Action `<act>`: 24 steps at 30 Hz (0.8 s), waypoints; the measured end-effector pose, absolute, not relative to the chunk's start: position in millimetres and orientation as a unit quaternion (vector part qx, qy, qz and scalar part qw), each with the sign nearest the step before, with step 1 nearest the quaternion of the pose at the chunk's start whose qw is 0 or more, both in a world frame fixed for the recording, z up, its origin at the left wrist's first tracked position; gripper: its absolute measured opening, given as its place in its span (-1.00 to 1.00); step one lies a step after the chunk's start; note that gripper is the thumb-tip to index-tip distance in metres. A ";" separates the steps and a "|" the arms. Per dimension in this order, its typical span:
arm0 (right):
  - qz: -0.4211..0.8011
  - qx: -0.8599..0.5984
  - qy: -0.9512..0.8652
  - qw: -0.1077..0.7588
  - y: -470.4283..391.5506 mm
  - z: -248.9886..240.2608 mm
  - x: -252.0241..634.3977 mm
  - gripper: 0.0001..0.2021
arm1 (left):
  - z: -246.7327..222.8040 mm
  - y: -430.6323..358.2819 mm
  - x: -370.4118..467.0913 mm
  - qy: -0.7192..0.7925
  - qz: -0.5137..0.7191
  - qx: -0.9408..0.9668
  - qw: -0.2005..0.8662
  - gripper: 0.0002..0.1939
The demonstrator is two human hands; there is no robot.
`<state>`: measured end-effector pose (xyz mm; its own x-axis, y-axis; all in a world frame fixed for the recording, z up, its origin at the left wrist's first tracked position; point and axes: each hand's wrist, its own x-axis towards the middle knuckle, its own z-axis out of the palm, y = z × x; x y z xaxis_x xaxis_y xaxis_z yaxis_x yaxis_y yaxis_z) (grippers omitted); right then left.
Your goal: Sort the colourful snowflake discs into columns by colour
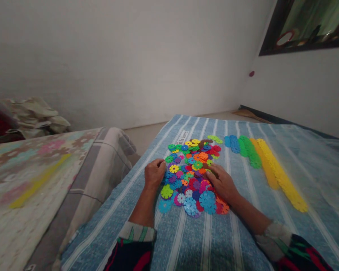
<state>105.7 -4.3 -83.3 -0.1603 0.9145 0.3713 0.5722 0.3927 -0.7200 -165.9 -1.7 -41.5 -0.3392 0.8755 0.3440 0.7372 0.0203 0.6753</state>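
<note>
A loose pile of notched plastic discs point(197, 184) in many colours, shaped like flowers or snowflakes, lies on the blue striped cloth point(169, 229). My left hand point(154, 174) rests at the pile's left edge with its fingers curled in; whatever may be inside them is hidden. On the right side of the pile, my right hand point(222, 183) reaches over the discs with fingers stretched out, touching them. A yellow disc point(174, 168) sits near my left hand, and larger light blue discs point(207, 201) lie at the near edge.
Right of the pile, overlapping discs form rows: blue point(234, 144), green point(251, 154), orange-yellow point(265, 165) and a long yellow row point(282, 177). A clear plastic sheet point(324, 177) lies farther right. On the left stands a flowered, cloth-covered surface point(39, 165).
</note>
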 end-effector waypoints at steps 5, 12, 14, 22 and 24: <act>0.221 -0.507 -0.723 0.413 -8.9 -85.1 104.8 -0.62 | -40.8 -2.7 -168.9 0.715 0.400 0.566 0.094 -0.69; 0.256 -0.504 -0.707 0.424 -14.5 -83.4 106.2 -0.62 | -40.8 -3.2 -176.6 0.715 0.361 0.585 0.125 -0.67; 0.271 -0.494 -0.705 0.431 -16.9 -80.7 105.0 -0.64 | -41.1 -3.1 -179.5 0.712 0.351 0.591 0.142 -0.66; 0.275 -0.483 -0.704 0.443 -20.0 -78.9 104.2 -0.69 | -36.5 -5.1 -190.1 0.681 0.339 0.598 0.254 -0.64; 0.274 -0.482 -0.705 0.442 -19.6 -79.8 104.8 -0.69 | -32.5 -7.6 -192.7 0.668 0.331 0.603 0.283 -0.61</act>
<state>104.8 -19.6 -79.8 -0.1444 0.9221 0.3590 0.4378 0.3849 -0.8125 -192.7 -7.6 -32.5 -0.1130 0.9934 0.0216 0.6192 0.0534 0.7834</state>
